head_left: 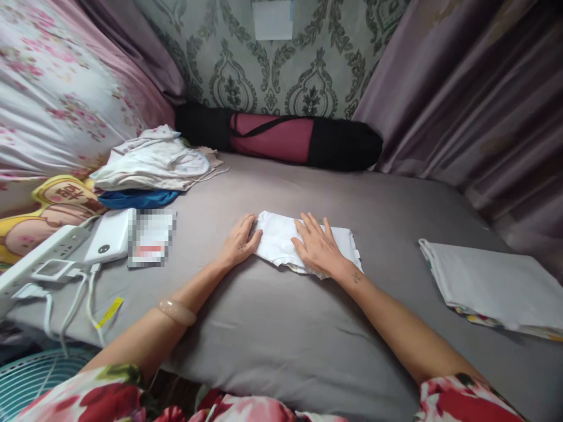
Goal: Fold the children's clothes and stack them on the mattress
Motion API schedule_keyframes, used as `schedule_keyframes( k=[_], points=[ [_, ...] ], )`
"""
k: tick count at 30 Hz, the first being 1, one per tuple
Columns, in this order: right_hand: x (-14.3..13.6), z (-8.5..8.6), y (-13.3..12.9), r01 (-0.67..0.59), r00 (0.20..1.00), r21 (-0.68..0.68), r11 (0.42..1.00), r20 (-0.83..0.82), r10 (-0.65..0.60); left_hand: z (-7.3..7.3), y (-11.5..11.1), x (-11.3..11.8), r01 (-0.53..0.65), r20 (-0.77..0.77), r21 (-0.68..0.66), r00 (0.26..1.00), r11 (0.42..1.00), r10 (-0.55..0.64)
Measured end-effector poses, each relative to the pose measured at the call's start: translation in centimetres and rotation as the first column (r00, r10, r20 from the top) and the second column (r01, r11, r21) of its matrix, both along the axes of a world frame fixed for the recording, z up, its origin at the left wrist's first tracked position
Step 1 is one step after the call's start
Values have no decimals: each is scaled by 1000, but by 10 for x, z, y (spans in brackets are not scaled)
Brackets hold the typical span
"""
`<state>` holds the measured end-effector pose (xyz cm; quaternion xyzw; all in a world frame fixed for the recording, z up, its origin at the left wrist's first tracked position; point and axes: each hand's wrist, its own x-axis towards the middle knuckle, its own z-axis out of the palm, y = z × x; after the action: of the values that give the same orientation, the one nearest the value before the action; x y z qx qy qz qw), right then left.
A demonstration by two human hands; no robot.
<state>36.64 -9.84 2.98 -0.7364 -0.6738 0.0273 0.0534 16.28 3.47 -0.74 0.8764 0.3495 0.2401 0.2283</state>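
Note:
A folded white cloth (pixel 279 237) lies flat on the grey sheet (pixel 264 328) in front of me. My left hand (pixel 241 239) rests at the cloth's left edge, its fingers extended and touching that side. Spread out over the right half of the cloth is my right hand (pixel 317 243), palm down and fingers apart. Neither hand grips the fabric.
Folded white fabric (pixel 497 287) lies at the right. Piled clothes (pixel 153 158), a white power bank (pixel 109 234), a blurred packet (pixel 152 240) and a power strip (pixel 39 261) with cables are at the left. A black and maroon bag (pixel 272 138) lies along the wall.

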Motion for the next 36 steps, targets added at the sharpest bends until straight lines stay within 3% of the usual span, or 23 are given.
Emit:
schedule_keyframes(
  k=[7, 16, 21, 28, 36],
  points=[
    [-19, -18, 18, -12, 1000, 76, 997, 12, 11, -7, 3, -3, -41, 65, -14, 997, 999, 42],
    [-33, -18, 24, -114, 993, 108, 988, 15, 113, -3, 3, -1, -145, 94, -36, 985, 989, 148],
    [-39, -18, 25, -109, 994, 88, 990, 17, 107, 0, 2, -1, -147, 93, -54, 984, 988, 151],
    [-63, -12, 44, -174, 984, 134, 975, -12, 177, 5, 2, -1, -182, 88, -92, 978, 979, 190],
    [-74, -25, 51, -155, 976, 160, 975, -128, 176, -7, 7, -2, -149, 52, -89, 987, 985, 154]
  ],
)
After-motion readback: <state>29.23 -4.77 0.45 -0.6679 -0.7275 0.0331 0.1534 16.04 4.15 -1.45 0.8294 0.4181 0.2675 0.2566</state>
